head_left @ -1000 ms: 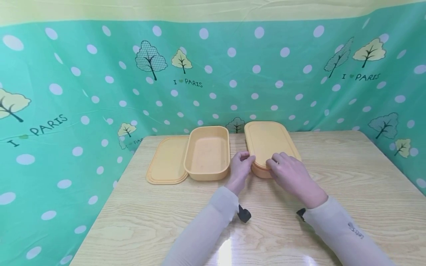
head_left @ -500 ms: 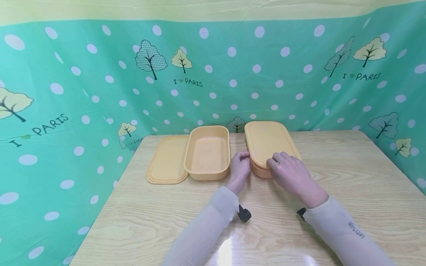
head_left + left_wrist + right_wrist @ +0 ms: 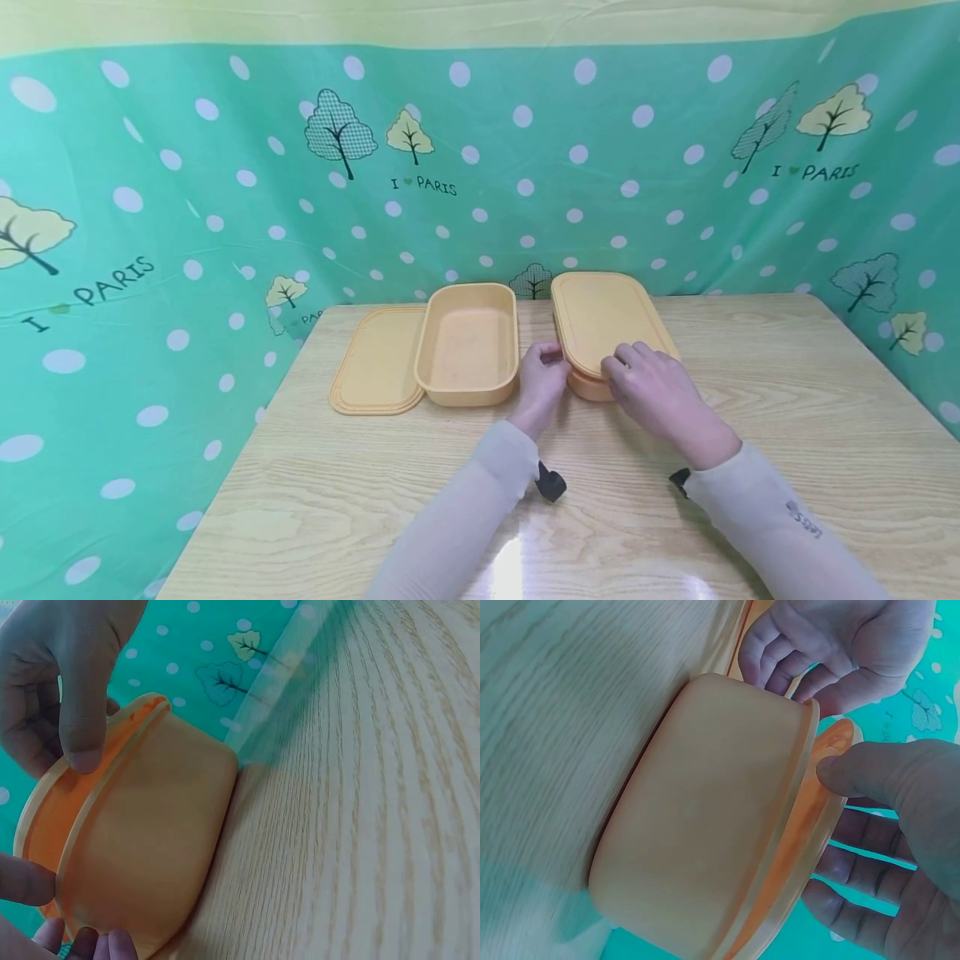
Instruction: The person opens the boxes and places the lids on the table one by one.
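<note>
A pale orange food container (image 3: 591,388) stands on the table with its matching lid (image 3: 611,321) on top. The lid's near edge is raised, and a gap shows between lid and rim in both wrist views. My right hand (image 3: 648,387) pinches that near edge, thumb (image 3: 840,776) beneath and fingers above. At the near left corner, my left hand (image 3: 542,379) grips the container, its thumb (image 3: 26,881) at the rim and curled fingertips (image 3: 120,946) against the wall. What lies inside this container is hidden.
Left of my left hand stands an uncovered container (image 3: 471,346) of the same kind. Beside it a second lid (image 3: 381,360) lies flat, partly under or behind that container. A patterned green cloth (image 3: 480,167) hangs behind the wooden table (image 3: 337,492).
My left thumb has moved off the lid's near left corner down to the container's rim. The right hand stays on the lid's near edge, almost still.
</note>
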The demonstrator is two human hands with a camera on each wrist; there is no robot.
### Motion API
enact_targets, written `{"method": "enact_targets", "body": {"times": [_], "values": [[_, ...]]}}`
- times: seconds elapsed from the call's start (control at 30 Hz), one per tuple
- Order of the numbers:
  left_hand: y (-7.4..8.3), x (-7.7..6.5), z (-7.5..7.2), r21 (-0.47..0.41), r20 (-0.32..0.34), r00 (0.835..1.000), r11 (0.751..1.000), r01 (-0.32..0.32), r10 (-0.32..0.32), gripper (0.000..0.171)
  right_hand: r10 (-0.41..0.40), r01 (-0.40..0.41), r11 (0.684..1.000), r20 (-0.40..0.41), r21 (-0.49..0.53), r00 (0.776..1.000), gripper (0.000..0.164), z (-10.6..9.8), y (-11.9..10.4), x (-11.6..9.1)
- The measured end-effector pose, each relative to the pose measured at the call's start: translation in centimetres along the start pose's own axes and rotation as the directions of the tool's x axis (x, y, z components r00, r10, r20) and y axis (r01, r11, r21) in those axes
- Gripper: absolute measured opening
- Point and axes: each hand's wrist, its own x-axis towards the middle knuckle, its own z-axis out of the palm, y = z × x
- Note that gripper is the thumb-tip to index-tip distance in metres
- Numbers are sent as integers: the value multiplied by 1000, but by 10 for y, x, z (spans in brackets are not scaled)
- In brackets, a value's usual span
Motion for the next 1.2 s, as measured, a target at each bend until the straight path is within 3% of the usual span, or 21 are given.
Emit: {"method": "enact_targets", "body": {"times": [0.23,0.7,0.87,1.03,1.2], "values": [[0,1,0,-12,8,1000,1000,12,-12,36,5,-5,1000,-2,-27,1000,17,-2,0,1],[1,0,1,17,11,999,999,33,-34,31,9,-6,994,23,-108,1000,16,-1,-1,2],[1,-1,0,9,21,999,999,31,-31,33,12,-14,992,-13,-122,1000,16,-1,-1,1],[1,-1,0,4,25,999,999,37,-37,32,40,-44,990,-40,-131,998,17,0,-1,1],[0,-1,0,2,27,999,999,42,-42,29,77,-77,989,-5,-123,997,20,-1,-2,0]]}}
